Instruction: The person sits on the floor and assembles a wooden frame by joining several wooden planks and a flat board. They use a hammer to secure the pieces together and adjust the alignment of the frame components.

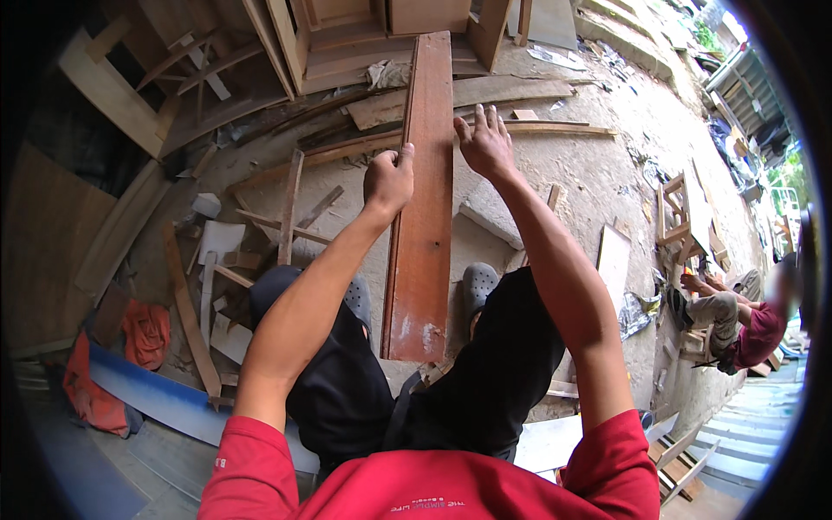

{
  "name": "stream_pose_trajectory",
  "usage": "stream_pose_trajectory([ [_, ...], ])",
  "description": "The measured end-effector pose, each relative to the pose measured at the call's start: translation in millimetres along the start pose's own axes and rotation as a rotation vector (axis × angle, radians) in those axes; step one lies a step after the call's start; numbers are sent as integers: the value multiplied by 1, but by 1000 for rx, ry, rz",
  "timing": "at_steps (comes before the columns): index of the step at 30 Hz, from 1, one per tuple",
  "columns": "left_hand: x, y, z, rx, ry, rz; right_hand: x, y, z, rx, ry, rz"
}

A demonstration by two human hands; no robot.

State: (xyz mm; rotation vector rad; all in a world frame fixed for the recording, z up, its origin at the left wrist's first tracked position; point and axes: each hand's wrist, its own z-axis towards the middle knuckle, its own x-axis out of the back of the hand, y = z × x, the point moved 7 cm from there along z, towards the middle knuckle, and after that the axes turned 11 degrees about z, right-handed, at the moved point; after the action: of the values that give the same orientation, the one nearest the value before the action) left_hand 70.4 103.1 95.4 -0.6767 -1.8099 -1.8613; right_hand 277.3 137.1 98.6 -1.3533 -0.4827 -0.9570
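A long reddish-brown wooden board [426, 199] stretches away from me between my knees, its near end scuffed with pale marks. A groove or raised lip runs down its left edge. My left hand [389, 178] is closed round that left edge, about midway along, thumb on top. On the opposite side my right hand [485, 143] has its fingers stretched out and apart, close to or touching the board's right edge; it grips nothing. The underside of the board and the fingertips of my left hand are hidden.
Loose wooden planks [485, 91] and offcuts lie on the dusty ground ahead and to the left. Beyond them stands a wooden cabinet frame [347, 43]. A concrete block [491, 212] sits right of the board. At far right a person [750, 321] in a dark red shirt sits near a wooden stool [678, 217].
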Motion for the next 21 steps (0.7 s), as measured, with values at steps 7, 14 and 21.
stream_pose_trajectory([
  [7,2,-18,23,-11,127,-12,-7,-68,-38,235,-198,45],
  [14,12,-18,23,63,142,-161,-14,-61,-52,-103,-570,263],
  [21,18,-26,24,129,140,-146,-21,-45,-62,-152,-730,304],
])
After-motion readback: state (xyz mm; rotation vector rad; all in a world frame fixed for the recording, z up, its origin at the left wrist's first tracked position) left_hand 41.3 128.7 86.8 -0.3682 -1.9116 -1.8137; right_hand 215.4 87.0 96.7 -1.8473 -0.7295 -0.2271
